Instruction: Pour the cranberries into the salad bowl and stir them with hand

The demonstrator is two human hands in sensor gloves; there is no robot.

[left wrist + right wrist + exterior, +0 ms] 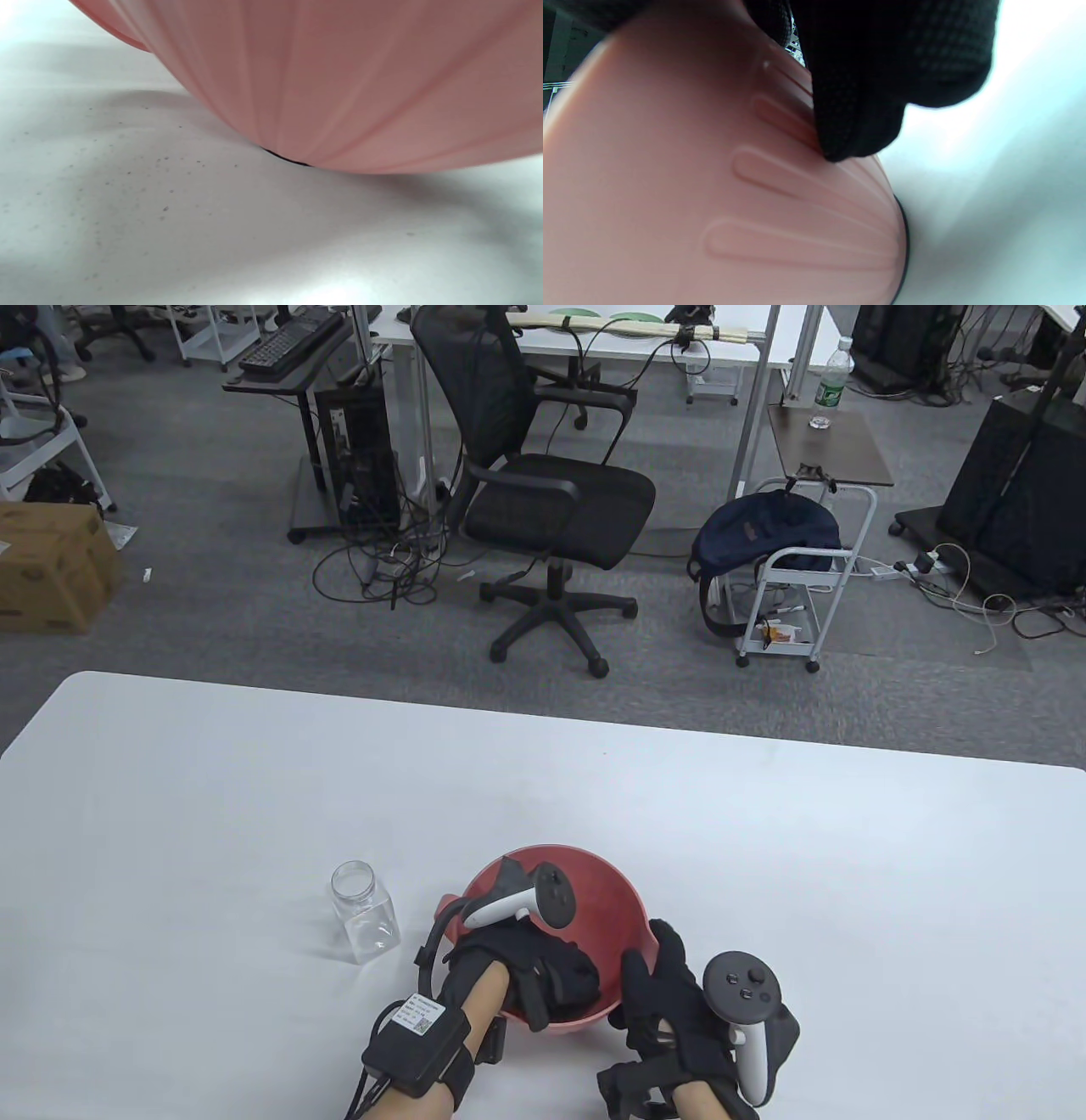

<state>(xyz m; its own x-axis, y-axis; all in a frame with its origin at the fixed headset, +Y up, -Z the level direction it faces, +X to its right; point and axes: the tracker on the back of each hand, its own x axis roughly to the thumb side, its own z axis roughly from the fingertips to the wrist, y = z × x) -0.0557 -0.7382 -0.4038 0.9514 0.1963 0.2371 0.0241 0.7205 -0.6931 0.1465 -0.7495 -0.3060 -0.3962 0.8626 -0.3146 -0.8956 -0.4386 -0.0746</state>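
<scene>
The red salad bowl (607, 899) stands near the table's front edge; its ribbed outer wall fills the left wrist view (360, 84) and the right wrist view (691, 190). My left hand (560, 976) reaches down into the bowl with loosely bent fingers and hides the contents. My right hand (649, 950) grips the bowl's right rim, thumb inside and fingers on the outer wall; one fingertip (857, 127) presses on the ribs. A clear jar (365, 912) stands upright, lidless and empty, left of the bowl. I see no cranberries.
The white table (764, 857) stretches away behind and to both sides of the bowl. Beyond its far edge are an office chair (551, 500), a small cart (797, 585) and desks on grey carpet.
</scene>
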